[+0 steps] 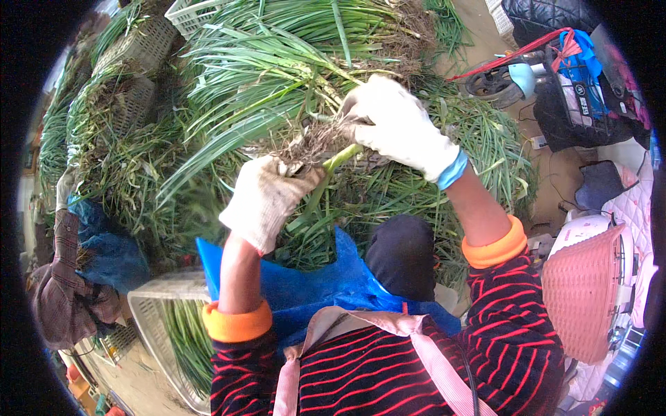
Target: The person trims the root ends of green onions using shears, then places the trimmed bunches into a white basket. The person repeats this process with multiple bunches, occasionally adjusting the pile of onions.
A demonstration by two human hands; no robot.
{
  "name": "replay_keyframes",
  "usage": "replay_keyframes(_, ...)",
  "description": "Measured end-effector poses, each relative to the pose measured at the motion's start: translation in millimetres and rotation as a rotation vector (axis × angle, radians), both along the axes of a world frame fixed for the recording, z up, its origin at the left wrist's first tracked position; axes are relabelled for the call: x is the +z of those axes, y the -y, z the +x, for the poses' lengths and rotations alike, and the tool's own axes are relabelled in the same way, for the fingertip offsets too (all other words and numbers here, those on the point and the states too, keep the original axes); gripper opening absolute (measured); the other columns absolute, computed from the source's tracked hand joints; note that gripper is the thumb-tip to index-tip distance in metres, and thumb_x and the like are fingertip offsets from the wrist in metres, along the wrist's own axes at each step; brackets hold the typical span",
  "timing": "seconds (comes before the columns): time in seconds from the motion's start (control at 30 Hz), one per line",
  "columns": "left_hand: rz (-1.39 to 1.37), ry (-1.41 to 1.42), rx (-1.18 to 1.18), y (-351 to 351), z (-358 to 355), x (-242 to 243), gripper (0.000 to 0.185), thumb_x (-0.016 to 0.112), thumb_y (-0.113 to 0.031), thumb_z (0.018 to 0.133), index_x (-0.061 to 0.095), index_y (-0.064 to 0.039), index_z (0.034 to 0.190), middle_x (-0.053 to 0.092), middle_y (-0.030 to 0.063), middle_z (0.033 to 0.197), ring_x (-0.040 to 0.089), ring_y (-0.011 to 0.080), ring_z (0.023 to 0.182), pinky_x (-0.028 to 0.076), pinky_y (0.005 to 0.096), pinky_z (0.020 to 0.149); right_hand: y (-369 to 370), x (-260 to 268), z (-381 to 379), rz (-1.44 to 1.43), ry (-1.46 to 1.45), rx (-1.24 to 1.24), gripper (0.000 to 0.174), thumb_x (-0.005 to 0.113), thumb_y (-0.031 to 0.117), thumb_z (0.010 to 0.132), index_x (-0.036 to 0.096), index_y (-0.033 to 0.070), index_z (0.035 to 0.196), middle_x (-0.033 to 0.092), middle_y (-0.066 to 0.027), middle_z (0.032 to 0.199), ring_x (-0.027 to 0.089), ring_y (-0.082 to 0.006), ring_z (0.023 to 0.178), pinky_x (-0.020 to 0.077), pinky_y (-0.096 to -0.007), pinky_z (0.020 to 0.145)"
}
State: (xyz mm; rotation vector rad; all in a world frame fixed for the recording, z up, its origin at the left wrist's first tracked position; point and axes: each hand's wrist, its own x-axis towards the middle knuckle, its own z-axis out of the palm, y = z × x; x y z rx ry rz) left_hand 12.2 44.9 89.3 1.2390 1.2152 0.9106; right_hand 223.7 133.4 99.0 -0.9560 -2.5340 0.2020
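Observation:
My left hand [273, 195], in a soiled white knitted glove, is closed at the root end of a leafy green stalk [343, 156]; its fingertips are partly hidden by dry roots. Just above and to the right, my right hand [390, 125], gloved in white with a blue cuff, has its fingers closed beside a tangle of brown roots [317, 143]; what exactly it pinches is hidden. Behind both hands lies a large pile of long-leaved green allium plants [250, 67], roots towards the right. Leaf trimmings [416, 192] lie heaped below the hands.
A white plastic crate [140, 296] of green stalks stands at lower left. At the far left, a co-worker's gloved hand [65, 184] is beside more piled plants. A pink woven basket [583, 296] and a wheel [491, 86] are on the right. A blue apron [307, 281] covers my lap.

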Motion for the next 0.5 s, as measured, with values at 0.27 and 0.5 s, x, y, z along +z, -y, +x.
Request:
replay_keyframes(0.27,-0.125,-0.095,0.159,5,0,7,0.009,0.067,-0.013,0.08,0.065,-0.005,0.075,0.056,-0.0064,0.066,0.044,0.0035,0.06,0.036,0.0227,0.052,-52,-22,190,0.444,0.518,-0.812,0.024,0.052,0.031,0.087,0.068,0.014,0.083,0.057,-0.0069,0.067,0.059,-0.0224,0.069,0.0477,-0.0347,0.082)
replay_keyframes(0.5,-0.214,-0.19,0.113,5,5,-6,0.009,0.066,-0.014,0.082,0.067,-0.007,0.076,0.054,-0.0059,0.063,0.041,0.0019,0.052,0.035,0.0214,0.047,26,-20,32,-0.871,-0.437,0.003,0.029,0.066,0.024,0.086,0.067,0.002,0.105,0.068,-0.009,0.092,0.063,-0.0133,0.085,0.0504,-0.0295,0.078)
